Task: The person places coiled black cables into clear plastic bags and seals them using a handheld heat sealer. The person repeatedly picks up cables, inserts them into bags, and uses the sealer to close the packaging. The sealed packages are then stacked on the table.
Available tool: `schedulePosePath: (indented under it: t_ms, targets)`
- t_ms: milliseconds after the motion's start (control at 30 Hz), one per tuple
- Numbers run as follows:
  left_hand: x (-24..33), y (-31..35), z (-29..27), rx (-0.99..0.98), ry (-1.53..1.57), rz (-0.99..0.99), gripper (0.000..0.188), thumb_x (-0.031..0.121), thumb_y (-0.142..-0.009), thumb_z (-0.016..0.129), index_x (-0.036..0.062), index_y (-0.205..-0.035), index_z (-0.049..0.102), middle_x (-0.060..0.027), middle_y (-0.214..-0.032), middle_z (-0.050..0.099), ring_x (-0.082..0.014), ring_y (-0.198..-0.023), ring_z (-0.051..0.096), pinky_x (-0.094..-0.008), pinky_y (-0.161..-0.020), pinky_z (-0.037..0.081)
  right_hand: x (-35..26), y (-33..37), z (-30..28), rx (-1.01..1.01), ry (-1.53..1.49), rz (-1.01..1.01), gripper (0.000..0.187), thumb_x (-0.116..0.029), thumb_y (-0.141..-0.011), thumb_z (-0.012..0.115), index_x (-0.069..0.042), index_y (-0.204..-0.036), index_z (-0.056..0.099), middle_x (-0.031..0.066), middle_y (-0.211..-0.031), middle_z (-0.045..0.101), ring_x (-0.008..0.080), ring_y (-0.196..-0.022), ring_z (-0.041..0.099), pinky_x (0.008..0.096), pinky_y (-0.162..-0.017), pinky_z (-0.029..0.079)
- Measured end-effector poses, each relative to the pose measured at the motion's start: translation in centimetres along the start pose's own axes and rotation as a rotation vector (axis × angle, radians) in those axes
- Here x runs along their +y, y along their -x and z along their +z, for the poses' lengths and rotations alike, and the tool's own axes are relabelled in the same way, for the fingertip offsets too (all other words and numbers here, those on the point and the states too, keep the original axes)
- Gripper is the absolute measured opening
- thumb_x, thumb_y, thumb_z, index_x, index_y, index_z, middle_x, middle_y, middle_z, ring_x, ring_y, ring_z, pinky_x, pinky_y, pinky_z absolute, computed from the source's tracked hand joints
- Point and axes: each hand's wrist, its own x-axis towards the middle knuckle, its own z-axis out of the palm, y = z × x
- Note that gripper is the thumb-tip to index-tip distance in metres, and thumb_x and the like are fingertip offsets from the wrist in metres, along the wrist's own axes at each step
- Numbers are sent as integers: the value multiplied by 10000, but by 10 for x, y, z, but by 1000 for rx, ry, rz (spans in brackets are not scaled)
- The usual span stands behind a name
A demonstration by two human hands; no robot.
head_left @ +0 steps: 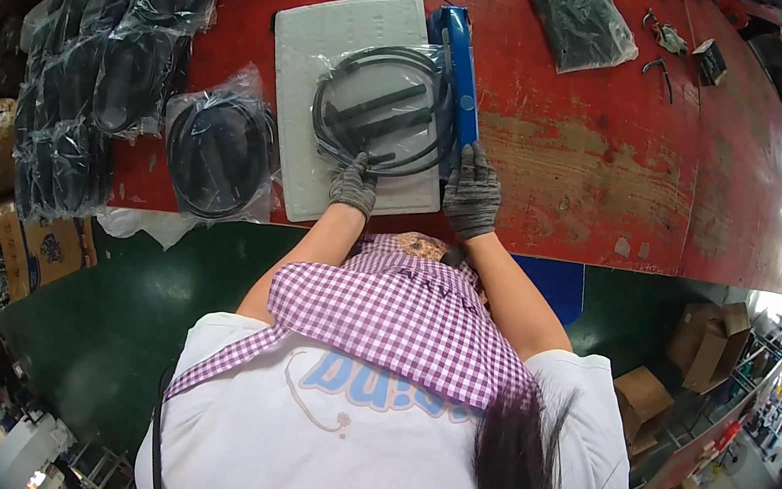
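Note:
A clear plastic bag (374, 90) lies on a pale foam board (297, 144), holding a coiled black hose or cable and dark flat strips. Its right edge meets a long blue bar-shaped device, apparently a heat sealer (466, 104). My left hand (355, 186), in a grey striped glove, is closed at the bag's near edge, with the fingertips on the plastic. My right hand (472, 194), gloved alike, has its fingers over the near end of the blue sealer, beside the bag's lower right corner. Its thumb is hidden.
Another bagged black coil (220, 153) lies left of the board. Many filled bags (128, 74) are heaped at the far left. More bags (576, 19) and hand tools (666, 38) lie farther back on the worn red table (602, 185). Cardboard boxes (707, 348) stand at the lower right.

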Motion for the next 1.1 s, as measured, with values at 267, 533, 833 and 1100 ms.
schedulePosePath:
  t_ms: [267,533,833,1100]
  targets:
    - [-10,-1,-3,-152,16,-59,172,92,-714,630,74,-859,540,-46,-792,568,-151,-725,537,-274,-628,452,-4,-7,3,85,-70,-104,425,-73,-722,506,-9,-1131,412,204,-1103,462,362,-925,495,423,-773,417]
    - [52,-4,-8,345,-432,430,410,192,-655,677,33,-991,504,-85,-867,541,-173,-752,496,-261,-634,409,-8,-4,2,94,-91,-90,408,-88,-748,499,-8,-1140,418,200,-1107,467,359,-976,477,411,-816,403]
    - [91,-39,7,-212,-1222,483,402,170,-676,667,6,-1003,500,-74,-817,579,-148,-644,532,-258,-572,438,-1,-4,4,117,-65,-141,469,-76,-680,501,-22,-1136,406,201,-1110,456,358,-928,497,421,-758,426]
    - [25,40,-5,-89,-51,-280,187,154,-761,577,58,-911,520,-84,-887,570,-222,-824,550,-394,-740,464,-1,0,8,106,-90,-75,433,-83,-710,510,-22,-1129,421,195,-1114,453,348,-948,492,413,-772,424]
